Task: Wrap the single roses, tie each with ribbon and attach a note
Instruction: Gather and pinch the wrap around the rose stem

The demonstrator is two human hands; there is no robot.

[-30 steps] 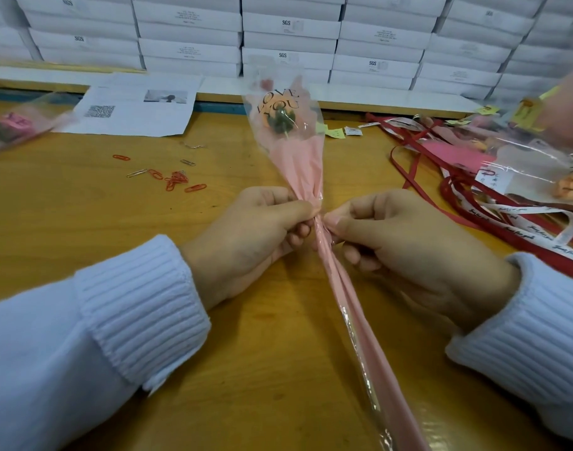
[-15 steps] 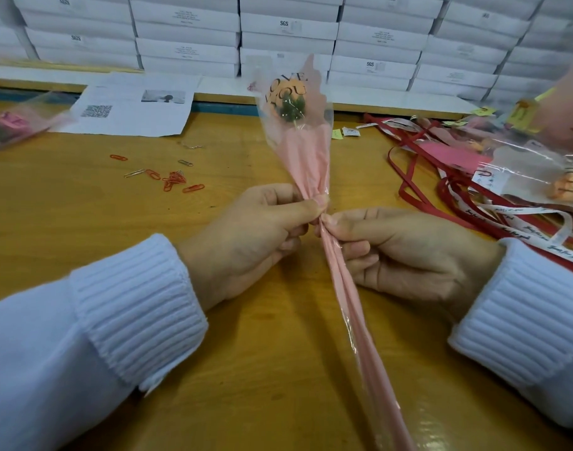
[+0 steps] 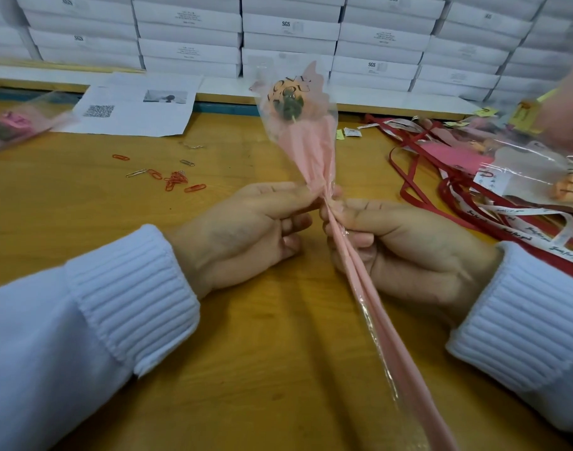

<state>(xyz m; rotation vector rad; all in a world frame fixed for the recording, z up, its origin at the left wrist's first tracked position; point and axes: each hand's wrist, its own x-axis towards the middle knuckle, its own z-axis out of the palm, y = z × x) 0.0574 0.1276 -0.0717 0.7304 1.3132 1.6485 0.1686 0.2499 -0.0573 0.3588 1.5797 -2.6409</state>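
Note:
A single rose wrapped in pink paper and clear film (image 3: pixel 311 151) stands tilted over the wooden table (image 3: pixel 83 206), its orange head with black lettering at the top and its long pink tail running down to the lower right. My left hand (image 3: pixel 246 232) pinches the gathered neck of the wrap from the left. My right hand (image 3: pixel 399 245) grips the same neck from the right, fingers curled round the twisted paper. Red and white printed ribbons (image 3: pixel 493 219) lie in a heap at the right. Small yellow notes (image 3: pixel 350 133) lie behind the rose.
Loose paper clips (image 3: pixel 174 182) are scattered left of centre. A printed sheet with a QR code (image 3: pixel 132 109) lies at the back. Another wrapped rose (image 3: pixel 8 125) lies at the far left, several more wrapped roses (image 3: pixel 538 164) at the right. White boxes (image 3: pixel 288 30) are stacked behind the table.
The rose head has swung from left to right and stands more upright. My right hand has turned, its fingers now curled under the neck of the wrap. My left hand keeps its pinch.

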